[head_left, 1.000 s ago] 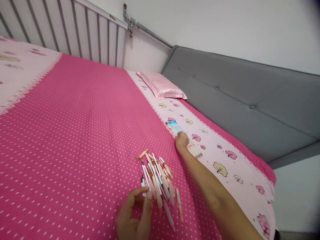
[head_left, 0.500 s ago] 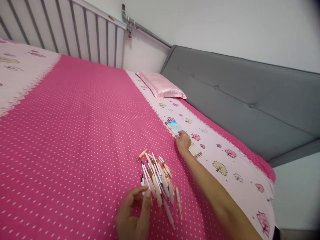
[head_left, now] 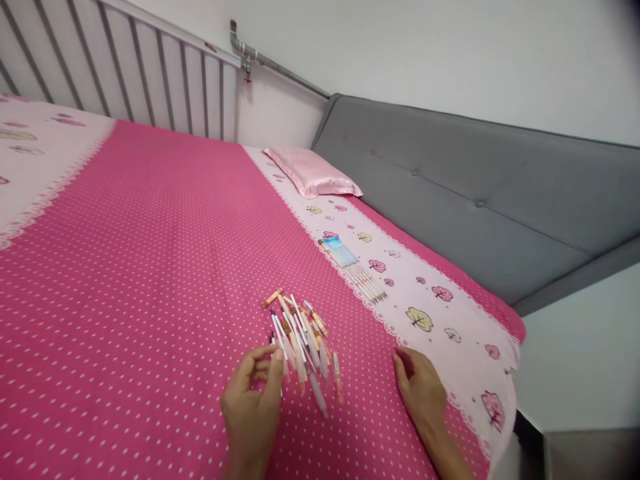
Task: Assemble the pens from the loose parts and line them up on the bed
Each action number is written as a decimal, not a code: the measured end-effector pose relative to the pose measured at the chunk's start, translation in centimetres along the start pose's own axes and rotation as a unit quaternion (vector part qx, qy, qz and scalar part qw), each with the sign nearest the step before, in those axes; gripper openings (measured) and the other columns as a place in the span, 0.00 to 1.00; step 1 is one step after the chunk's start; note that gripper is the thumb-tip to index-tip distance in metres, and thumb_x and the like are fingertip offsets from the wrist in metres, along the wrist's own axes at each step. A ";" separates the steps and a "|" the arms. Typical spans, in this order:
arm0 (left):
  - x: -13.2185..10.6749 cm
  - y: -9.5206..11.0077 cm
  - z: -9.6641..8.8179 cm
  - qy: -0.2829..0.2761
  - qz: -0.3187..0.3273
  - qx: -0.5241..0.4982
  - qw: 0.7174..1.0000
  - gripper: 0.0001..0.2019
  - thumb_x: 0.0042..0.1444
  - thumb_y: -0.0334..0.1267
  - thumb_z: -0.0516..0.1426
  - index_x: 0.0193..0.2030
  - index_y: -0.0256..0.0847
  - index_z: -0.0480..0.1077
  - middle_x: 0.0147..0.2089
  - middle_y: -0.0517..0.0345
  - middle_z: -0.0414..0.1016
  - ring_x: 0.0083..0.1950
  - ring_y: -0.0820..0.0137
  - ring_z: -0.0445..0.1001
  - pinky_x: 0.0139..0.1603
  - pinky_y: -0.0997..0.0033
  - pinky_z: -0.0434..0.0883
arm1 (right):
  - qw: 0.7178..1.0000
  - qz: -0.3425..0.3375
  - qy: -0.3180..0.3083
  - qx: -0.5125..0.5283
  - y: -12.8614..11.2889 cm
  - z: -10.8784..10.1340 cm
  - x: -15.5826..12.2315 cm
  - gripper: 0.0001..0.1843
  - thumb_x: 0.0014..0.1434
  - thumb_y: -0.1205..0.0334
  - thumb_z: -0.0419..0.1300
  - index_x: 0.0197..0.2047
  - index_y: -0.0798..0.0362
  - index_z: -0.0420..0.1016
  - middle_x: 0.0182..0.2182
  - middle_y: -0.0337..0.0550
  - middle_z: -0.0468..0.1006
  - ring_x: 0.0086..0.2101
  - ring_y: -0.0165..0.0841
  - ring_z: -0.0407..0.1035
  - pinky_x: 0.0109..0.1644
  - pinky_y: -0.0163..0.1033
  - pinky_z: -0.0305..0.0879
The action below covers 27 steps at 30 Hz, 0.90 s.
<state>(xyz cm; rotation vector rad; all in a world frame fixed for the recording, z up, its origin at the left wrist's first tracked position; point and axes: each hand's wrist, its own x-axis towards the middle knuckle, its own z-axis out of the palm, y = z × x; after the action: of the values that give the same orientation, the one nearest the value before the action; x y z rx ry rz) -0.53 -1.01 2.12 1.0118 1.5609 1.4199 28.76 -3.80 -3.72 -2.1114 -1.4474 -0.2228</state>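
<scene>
A loose pile of white and peach pens (head_left: 300, 337) lies on the pink polka-dot bedspread (head_left: 150, 253). My left hand (head_left: 253, 407) rests at the pile's near left edge, thumb and fingertips pinched on one white pen. My right hand (head_left: 420, 390) lies to the right of the pile on the bedspread, fingers stretched out and holding nothing. Farther off, a tidy row of pens with blue ends (head_left: 353, 265) lies side by side on the pale tree-print border (head_left: 430, 313), apart from both hands.
A shiny pink pillow (head_left: 313, 173) lies by the grey padded headboard (head_left: 450, 193). Grey metal rails (head_left: 125, 73) run along the bed's far side. The bed's edge drops off at the right, by the white wall.
My right hand has let go of the row of blue-ended pens and drawn back toward me, landing right of the pile. The left hand stayed at the pile. The view shifted slightly.
</scene>
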 end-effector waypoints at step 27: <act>0.3 -0.8 0.6 0.142 0.257 0.190 0.937 0.21 0.53 0.41 0.54 0.52 0.36 0.59 0.55 0.42 0.56 0.43 0.65 0.68 0.46 0.61 0.69 | 0.914 0.405 0.001 -0.002 12.2 -5.8 -15.5 0.42 0.52 0.35 0.40 0.57 0.57 0.66 0.52 0.71 0.67 0.51 0.65 0.62 0.42 0.68 0.61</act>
<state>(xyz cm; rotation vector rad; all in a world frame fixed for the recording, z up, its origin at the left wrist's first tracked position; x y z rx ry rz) -0.13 -0.59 1.32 1.5927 1.9224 1.7057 34.49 -22.50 -10.01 -2.5080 -0.4648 0.0977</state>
